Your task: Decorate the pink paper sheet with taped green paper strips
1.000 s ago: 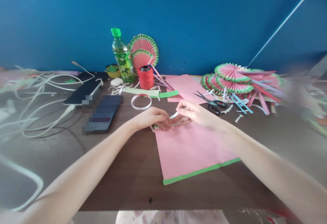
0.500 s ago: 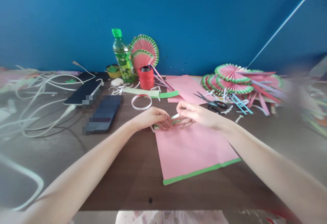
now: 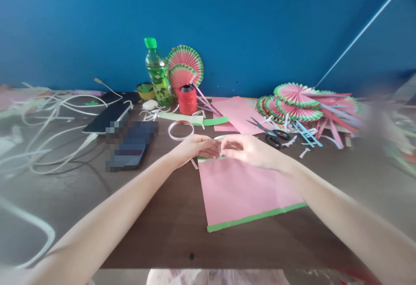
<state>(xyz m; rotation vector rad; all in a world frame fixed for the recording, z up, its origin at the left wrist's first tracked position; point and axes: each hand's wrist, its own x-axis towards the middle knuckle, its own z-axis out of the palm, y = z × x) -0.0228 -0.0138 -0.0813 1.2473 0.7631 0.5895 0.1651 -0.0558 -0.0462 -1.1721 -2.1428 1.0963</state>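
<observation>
A pink sheet of paper [image 3: 240,185] lies before me, with a green strip [image 3: 256,218] along its near edge and another green edging [image 3: 208,159] at the far edge. Over that far edge, my left hand [image 3: 203,147] and my right hand [image 3: 245,150] meet at the fingertips. Between them shows a thin white strip [image 3: 220,150], pinched by the right thumb and fingers. My left fingers are closed together at the strip's other side. Both hands partly hide the strip and the sheet's far edge.
Beyond my hands lie a roll of clear tape [image 3: 180,130], a red thread spool [image 3: 187,100] and a green bottle [image 3: 157,75]. Scissors [image 3: 273,135] and a pile of pink-green paper fans [image 3: 295,98] are at right. A phone [image 3: 131,146] and white cables [image 3: 48,124] lie left.
My right hand has come down and closer to my left, its fingers curling in. The left fingers have lifted slightly from the sheet's edge. Less of the white strip shows.
</observation>
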